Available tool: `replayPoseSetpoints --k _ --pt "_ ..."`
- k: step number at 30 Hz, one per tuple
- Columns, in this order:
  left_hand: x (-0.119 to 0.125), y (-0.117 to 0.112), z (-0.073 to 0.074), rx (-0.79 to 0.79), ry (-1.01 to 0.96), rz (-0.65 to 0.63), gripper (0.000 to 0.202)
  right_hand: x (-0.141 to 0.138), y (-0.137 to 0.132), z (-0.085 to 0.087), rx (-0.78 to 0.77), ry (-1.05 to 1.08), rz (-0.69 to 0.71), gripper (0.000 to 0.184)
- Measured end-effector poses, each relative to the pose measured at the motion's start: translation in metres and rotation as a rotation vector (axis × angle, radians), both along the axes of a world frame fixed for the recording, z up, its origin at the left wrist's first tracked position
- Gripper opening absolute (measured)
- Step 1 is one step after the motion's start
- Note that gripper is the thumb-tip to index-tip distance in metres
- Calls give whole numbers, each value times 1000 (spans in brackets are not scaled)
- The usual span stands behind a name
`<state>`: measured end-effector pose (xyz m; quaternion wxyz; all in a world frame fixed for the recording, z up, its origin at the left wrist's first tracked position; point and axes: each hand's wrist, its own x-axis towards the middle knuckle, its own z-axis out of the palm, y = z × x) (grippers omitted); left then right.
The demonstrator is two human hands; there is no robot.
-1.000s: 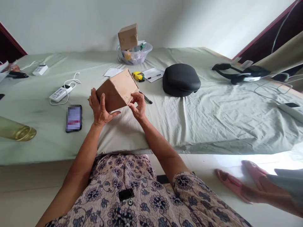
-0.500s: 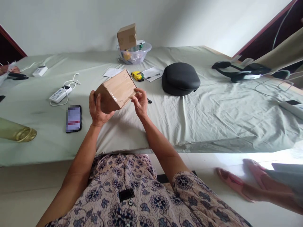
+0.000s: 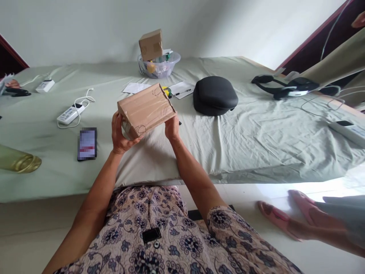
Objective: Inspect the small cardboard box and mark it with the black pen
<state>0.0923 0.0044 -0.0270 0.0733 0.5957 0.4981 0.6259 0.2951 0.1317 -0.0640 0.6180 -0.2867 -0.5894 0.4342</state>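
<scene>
A brown cardboard box [image 3: 146,108] with clear tape and pen scribbles on its top face is held tilted above the cloth. My left hand [image 3: 121,137] grips its near left end, thumb along the lower edge. At the right end, my right hand [image 3: 172,127] holds the box from beneath, its fingertips hidden behind the cardboard. Just beyond the box, a yellow tape measure [image 3: 166,90] is partly covered by it. Sheets of white paper [image 3: 182,90] with pens on them lie to its right, and another sheet [image 3: 132,88] lies behind the box.
A clear basin [image 3: 168,68] holding a second cardboard box [image 3: 151,45] stands by the wall. Around the green-covered table lie a black case [image 3: 215,96], a phone [image 3: 87,144], a power strip [image 3: 71,113], a yellowish bottle [image 3: 21,160] and a headset [image 3: 288,89]. Another person's feet [image 3: 296,224] show at right.
The box has been turned so its scribbled top faces me more. My right hand has shifted from its near side edge to under its right end.
</scene>
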Motion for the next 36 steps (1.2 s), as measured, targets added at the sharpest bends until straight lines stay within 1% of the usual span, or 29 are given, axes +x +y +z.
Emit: replayPoseSetpoints --k 3,4,9,12,15,17,19,22,25,27,31,34,36 --pt "-4 0 -2 0 -39 26 124 -4 -2 -1 -65 71 -31 82" --pt "-5 0 -1 0 -42 31 123 -4 -3 0 -79 63 -26 83" --pt "-5 -2 1 20 -15 17 116 -3 -5 4 -102 67 13 86" --pt "-4 -3 2 -7 -72 43 122 -3 -9 7 -103 79 39 79" --pt "-2 -4 3 -4 -135 61 130 -3 -15 10 -97 38 72 66" --pt "-2 -4 4 -1 -188 58 132 -3 -18 12 -88 8 96 63" --pt "-2 -4 5 7 -258 29 129 -3 -21 15 -82 -22 104 64" --pt "-3 -1 5 48 -389 -19 118 -2 -22 18 -73 -59 86 63" --pt "-5 2 5 107 -486 -34 108 -3 -22 18 -78 -51 81 60" --pt "-5 3 5 113 -538 -44 104 -3 -22 16 -99 -23 102 59" --pt "-1 0 7 -13 -681 -68 101 -7 -22 12 -134 44 132 62" --pt "2 -1 7 -111 -797 -102 96 -10 -21 8 -109 39 106 65" --pt "3 0 5 -154 -846 -114 94 -14 -21 5 -73 11 89 73"
